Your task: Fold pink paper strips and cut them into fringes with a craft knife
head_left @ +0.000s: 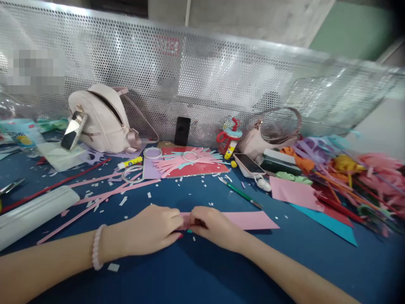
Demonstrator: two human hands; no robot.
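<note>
Now I see left hand (155, 230) and right hand (213, 228) meeting at left end of pink paper strip (243, 219), both apparently pinching it; strip's long axis runs rightward across blue surface (190, 274).

A long pink paper strip (249, 220) lies flat on the blue tabletop (202, 270), its left end pinched between the fingertips of the left hand (152, 230) and right hand (215, 228), the rest stretching rightward past the right hand.
</note>
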